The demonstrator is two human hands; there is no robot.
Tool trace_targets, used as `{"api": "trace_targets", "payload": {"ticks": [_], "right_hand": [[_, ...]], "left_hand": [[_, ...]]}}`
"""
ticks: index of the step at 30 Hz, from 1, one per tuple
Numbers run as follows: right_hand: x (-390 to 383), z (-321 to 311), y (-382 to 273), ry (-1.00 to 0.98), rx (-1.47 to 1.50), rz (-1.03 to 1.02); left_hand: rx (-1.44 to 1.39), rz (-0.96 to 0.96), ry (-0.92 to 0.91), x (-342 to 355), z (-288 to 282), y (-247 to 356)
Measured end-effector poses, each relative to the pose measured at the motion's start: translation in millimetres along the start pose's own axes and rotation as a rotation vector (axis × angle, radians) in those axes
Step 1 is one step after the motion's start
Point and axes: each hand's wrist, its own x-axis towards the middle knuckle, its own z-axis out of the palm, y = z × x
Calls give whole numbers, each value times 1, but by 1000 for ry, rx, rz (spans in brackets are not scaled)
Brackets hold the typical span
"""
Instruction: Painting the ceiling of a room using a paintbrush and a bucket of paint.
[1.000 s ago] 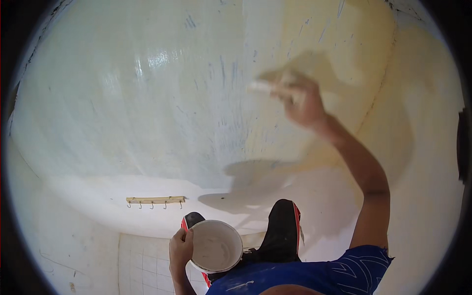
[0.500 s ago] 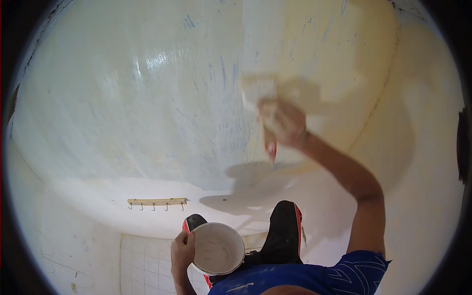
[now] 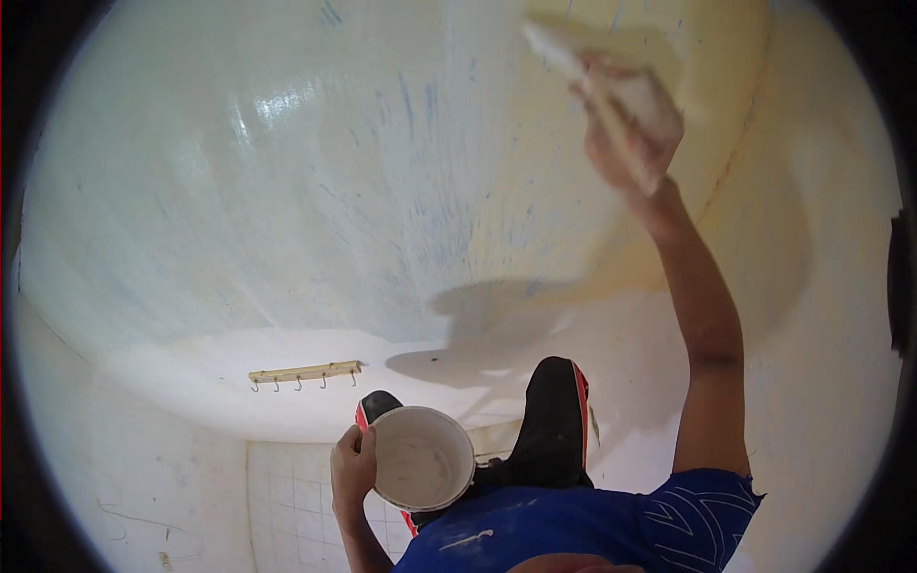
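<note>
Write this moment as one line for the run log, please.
right hand: raised, brush on ceiling | left hand: holds white bucket by rim | hook rack on wall

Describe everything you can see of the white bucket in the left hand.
The white bucket is small and round, plastic by its look, seen from above with its mouth open to the camera. Its inside is coated white, with a shallow smeared layer at the bottom. The left hand grips its rim on the left side, fingers over the edge. It is held upright, low in the picture, in front of the person's black trouser legs.
</note>
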Motion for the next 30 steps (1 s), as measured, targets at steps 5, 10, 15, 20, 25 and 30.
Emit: {"api": "trace_targets", "payload": {"ticks": [5, 10, 15, 20, 25, 30], "right_hand": [[-27, 35, -24, -29, 195, 282], [-210, 79, -105, -313, -68, 161], [-305, 91, -178, -520, 80, 629], [-255, 78, -133, -306, 163, 607], [-88, 45, -70, -23, 117, 353], [6, 39, -40, 206, -200, -6]], "left_hand": [[-23, -33, -3, 5, 3, -9], [-13, -10, 4, 4, 0, 0], [16, -7, 19, 0, -4, 0], [13, -13, 15, -5, -6, 12], [34, -31, 8, -2, -2, 8], [29, -27, 12, -1, -3, 16]]}}
